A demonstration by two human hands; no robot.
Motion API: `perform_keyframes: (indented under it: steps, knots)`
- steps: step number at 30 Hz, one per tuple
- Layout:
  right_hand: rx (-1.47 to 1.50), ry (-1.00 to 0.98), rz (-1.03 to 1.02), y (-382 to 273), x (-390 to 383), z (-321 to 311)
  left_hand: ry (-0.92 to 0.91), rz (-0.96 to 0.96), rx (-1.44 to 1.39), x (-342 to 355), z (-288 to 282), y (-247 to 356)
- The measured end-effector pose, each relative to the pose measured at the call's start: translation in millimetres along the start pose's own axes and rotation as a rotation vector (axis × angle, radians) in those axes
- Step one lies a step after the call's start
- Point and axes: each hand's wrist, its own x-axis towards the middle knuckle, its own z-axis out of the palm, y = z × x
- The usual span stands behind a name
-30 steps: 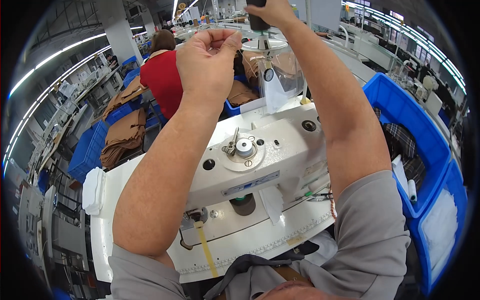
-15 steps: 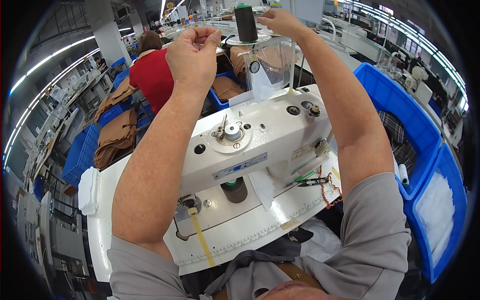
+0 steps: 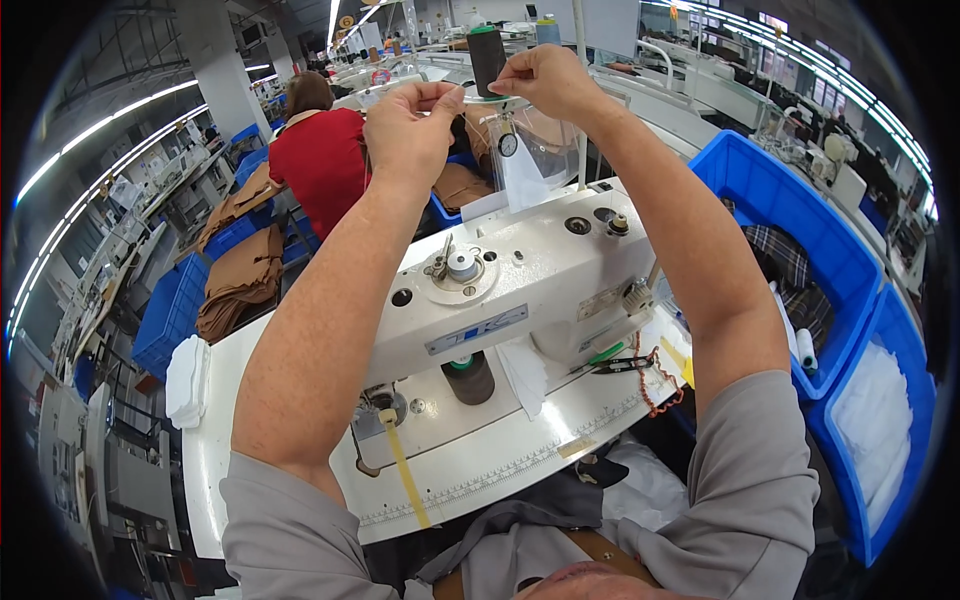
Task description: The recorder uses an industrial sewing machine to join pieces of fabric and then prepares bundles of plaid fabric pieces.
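Observation:
Both my arms reach out over a white sewing machine [image 3: 560, 260]. My left hand [image 3: 412, 125] is raised beyond it, thumb and forefinger pinched together. Close by on the right, my right hand [image 3: 552, 82] has its fingertips pinched too, at the lower side of a dark thread cone [image 3: 486, 52] on the thread stand. Whether the fingers touch the cone I cannot tell. Anything in either pinch is too fine to make out. A second dark thread cone [image 3: 469, 381] stands on the machine bed, under the arm.
Green-handled thread snips [image 3: 622, 366] and an orange cord [image 3: 655, 390] lie on the table's right. A yellow strip [image 3: 405, 470] runs down from the needle area. Blue bins [image 3: 845, 400] stand at right. A person in red [image 3: 322, 165] sits ahead left, near brown fabric stacks [image 3: 240, 285].
My right hand has come down and left from beyond the upper cone to its near side. My left hand has shifted slightly right and down, so the two are closer together.

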Motion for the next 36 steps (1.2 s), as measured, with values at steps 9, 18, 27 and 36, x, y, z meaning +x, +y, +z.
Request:
perform_keyframes:
  steps: [9,18,27,36]
  knots:
    - [0.055,0.073,-0.239,-49,-50,-16,-0.368,-0.479,-0.381,19,3,41]
    - [0.080,0.242,-0.342,-61,-66,-57,-0.210,-0.123,-0.144,18,-8,63]
    - [0.828,-0.028,-0.313,-84,-5,-47,-0.021,0.354,0.471,31,-33,108]
    - [0.425,0.240,-0.392,-77,35,-70,-0.423,-0.020,0.053,48,-48,114]
